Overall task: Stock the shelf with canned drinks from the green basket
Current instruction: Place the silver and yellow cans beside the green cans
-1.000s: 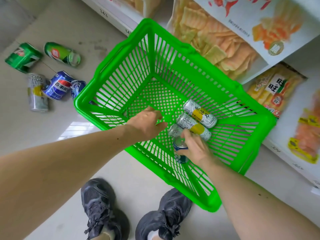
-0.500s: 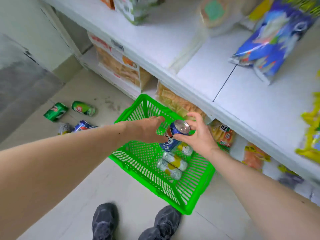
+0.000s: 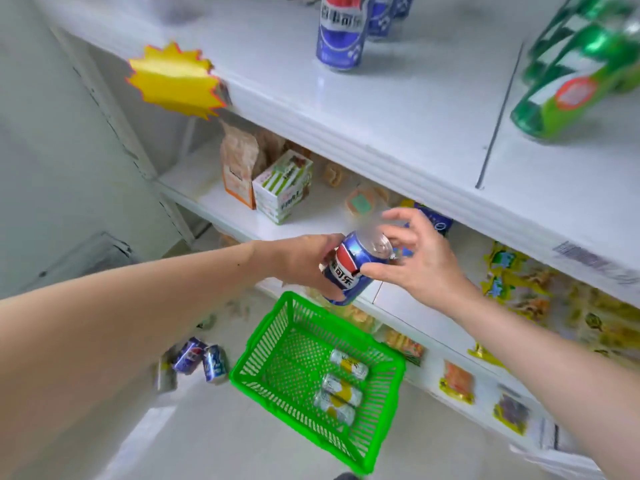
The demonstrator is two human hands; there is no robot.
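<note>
A blue Pepsi can (image 3: 349,268) is held tilted in front of the shelves, well above the green basket (image 3: 266,355). My left hand (image 3: 304,261) wraps around its lower body. My right hand (image 3: 415,258) pinches its top end with thumb and fingers. The basket stands on the floor below and holds three silver-and-yellow cans (image 3: 341,386) lying on their sides. On the upper white shelf (image 3: 398,119) stand upright blue Pepsi cans (image 3: 341,32) and green cans (image 3: 571,77) at the right.
Several loose cans (image 3: 197,362) lie on the floor left of the basket. A yellow starburst tag (image 3: 173,81) sticks out from the upper shelf's edge. Lower shelves carry snack bags (image 3: 519,282) and a striped box (image 3: 282,187). A pale wall runs along the left.
My right hand lifted the blue can out of the basket and up to shelf height. My left hand came up and closed on the can's body. The view tilted upward.
</note>
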